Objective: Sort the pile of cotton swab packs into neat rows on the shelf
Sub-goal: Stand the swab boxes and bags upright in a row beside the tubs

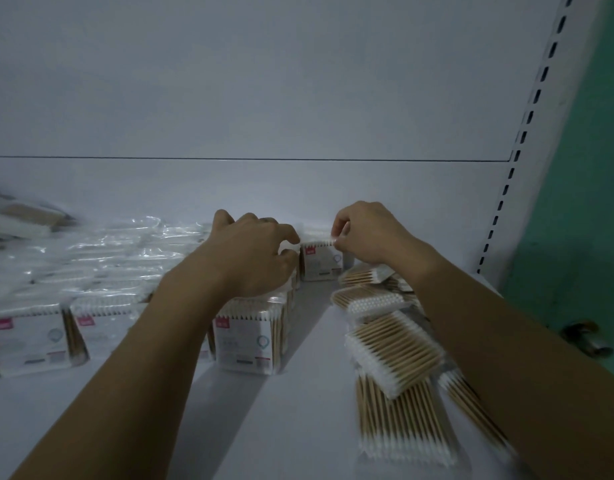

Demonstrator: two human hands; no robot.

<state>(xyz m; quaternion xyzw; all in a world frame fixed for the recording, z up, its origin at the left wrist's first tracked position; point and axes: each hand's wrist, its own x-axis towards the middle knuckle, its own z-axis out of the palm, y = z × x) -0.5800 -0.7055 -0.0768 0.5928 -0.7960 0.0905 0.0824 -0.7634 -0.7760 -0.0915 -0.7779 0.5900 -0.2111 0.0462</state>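
Placing step: my left hand (253, 254) and right hand (367, 233), fingers (340, 233) curled, pinched the top corners of the upright pack (321, 266) at 12 o'clock; the next move likely called for squaring it against the row (245, 341).

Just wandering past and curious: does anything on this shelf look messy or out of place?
Yes. On the right, a pile of swab packs lies flat, overlapping at different angles, unlike the upright row beside it, which the left hand grips. The right hand pinches one standing pack at the back.
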